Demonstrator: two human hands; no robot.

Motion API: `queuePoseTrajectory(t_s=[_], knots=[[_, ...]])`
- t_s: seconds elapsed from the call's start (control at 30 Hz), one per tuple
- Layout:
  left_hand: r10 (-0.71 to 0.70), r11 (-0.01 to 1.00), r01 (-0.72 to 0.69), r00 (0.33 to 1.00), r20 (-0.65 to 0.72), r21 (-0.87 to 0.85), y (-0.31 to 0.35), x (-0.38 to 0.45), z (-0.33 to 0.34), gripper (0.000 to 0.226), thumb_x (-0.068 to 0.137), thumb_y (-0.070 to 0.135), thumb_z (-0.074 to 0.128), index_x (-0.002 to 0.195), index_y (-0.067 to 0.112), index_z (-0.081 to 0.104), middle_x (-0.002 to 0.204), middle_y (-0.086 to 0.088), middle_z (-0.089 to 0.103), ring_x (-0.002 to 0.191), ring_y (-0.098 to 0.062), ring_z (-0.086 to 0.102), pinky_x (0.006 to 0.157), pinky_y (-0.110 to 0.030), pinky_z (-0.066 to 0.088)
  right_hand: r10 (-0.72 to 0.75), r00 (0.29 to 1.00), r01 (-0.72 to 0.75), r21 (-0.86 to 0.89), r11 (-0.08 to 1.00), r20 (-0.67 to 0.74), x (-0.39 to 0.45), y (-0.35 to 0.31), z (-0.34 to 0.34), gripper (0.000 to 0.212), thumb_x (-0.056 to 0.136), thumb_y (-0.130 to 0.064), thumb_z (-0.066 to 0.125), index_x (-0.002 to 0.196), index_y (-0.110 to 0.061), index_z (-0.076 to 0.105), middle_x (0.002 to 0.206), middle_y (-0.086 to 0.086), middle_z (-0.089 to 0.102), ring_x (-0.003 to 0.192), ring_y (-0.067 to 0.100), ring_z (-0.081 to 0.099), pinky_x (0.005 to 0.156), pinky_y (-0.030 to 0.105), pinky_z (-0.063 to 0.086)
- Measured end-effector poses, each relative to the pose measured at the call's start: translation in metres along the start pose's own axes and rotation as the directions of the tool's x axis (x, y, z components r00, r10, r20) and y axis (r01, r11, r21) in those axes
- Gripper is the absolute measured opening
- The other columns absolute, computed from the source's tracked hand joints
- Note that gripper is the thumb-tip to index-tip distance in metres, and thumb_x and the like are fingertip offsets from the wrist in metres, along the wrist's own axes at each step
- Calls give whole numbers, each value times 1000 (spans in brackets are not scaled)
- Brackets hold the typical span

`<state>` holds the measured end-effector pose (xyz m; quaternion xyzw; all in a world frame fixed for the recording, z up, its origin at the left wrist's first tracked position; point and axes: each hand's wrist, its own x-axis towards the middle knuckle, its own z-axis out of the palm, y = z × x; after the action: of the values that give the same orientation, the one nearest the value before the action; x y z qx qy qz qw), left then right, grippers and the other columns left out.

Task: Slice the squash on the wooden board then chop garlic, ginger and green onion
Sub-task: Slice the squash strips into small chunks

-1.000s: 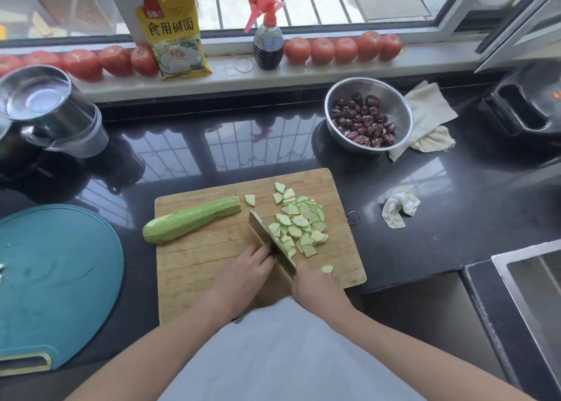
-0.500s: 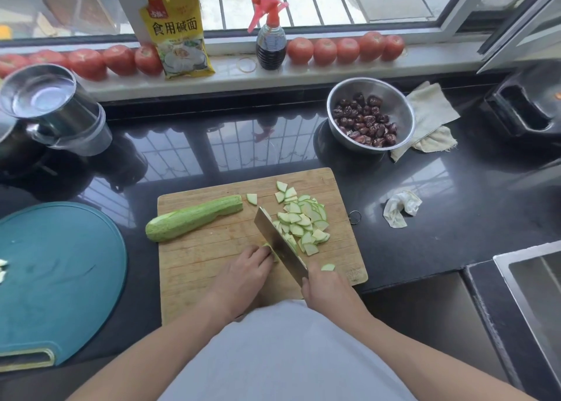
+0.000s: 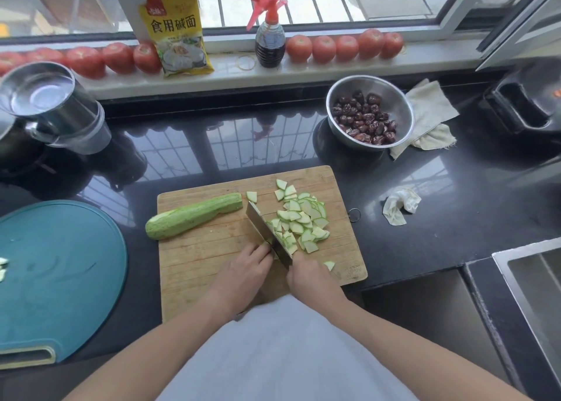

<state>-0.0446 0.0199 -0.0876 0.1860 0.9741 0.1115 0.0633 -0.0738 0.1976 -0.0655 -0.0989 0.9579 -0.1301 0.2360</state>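
Home kitchen. Glossy black stone counter (image 3: 455,194) under a barred window, tomatoes (image 3: 343,48) lined along the sill (image 3: 303,72) beside a soy-sauce spray bottle (image 3: 269,36) and a yellow packet of edible soda powder (image 3: 176,33). Wooden cutting board (image 3: 197,264), steel bowl of red dates (image 3: 368,112), steel sink (image 3: 531,276) at right.

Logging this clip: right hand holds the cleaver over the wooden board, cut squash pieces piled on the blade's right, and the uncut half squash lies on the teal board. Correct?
Not quite. In the head view the uncut half squash lies on the wooden board, left of the cleaver, not on the teal board. The right hand and the squash pieces are as you say.
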Motion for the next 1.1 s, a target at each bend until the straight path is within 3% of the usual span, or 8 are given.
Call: queuePoseTrajectory(t_s=[0.1,0.2,0.33,0.47,0.6,0.77,0.93,1.1], knots=[[-19,1000,19,999,28,-1,-2,-9,7,56,75,2,72,130,9,61,130,-3,58,101,-24,58,61,-30,55,-2,1000,3,44,999,-9,-1,5,-1,12,97,-26,42,88,-22,35,82,9,63,81,37,62,58,38,38],[-32,997,28,998,49,68,1,-16,8,63,77,6,67,140,6,57,140,-5,56,103,-27,59,58,-34,52,-20,1000,20,78,997,-8,-11,16,-7,9,98,-27,40,92,-23,35,79,10,63,80,39,61,61,41,41],[10,989,-16,999,37,148,5,-15,2,62,73,6,57,135,3,59,134,-8,59,93,-28,59,51,-33,46,-96,995,97,34,995,-30,-22,17,-17,10,97,-23,43,105,-18,45,75,11,64,74,37,61,59,39,38],[3,989,-9,999,45,147,6,-16,-2,68,66,7,69,134,3,61,127,-8,62,94,-27,62,53,-31,50,-145,989,145,-103,984,7,-26,12,-23,10,97,-22,40,104,-15,43,78,9,66,75,34,64,63,38,36],[3,989,-10,999,50,150,6,-14,-3,63,71,6,61,134,3,62,124,-7,64,93,-26,63,53,-31,51,-127,992,127,-70,989,9,-28,12,-25,12,96,-21,41,108,-18,42,75,8,61,73,36,61,60,38,41],[-35,989,19,993,108,144,9,-12,-4,63,73,7,61,136,4,61,124,-6,63,88,-24,61,49,-31,52,-139,988,149,-172,974,69,-27,13,-22,8,98,-22,37,93,-17,34,83,7,64,76,35,61,60,38,31],[-28,988,12,994,106,151,9,-11,-7,59,75,6,60,133,5,62,124,-6,63,87,-24,61,49,-32,53,-117,992,127,-221,967,56,-22,15,-9,10,91,-14,36,86,-19,29,74,5,60,63,34,56,56,38,28],[-28,992,17,996,83,127,9,-11,-9,54,73,9,73,126,8,67,122,-4,66,84,-22,62,49,-30,53,-78,997,76,-112,991,-13,0,3,5,13,93,-19,40,86,-23,29,73,3,60,74,33,66,51,35,27]])
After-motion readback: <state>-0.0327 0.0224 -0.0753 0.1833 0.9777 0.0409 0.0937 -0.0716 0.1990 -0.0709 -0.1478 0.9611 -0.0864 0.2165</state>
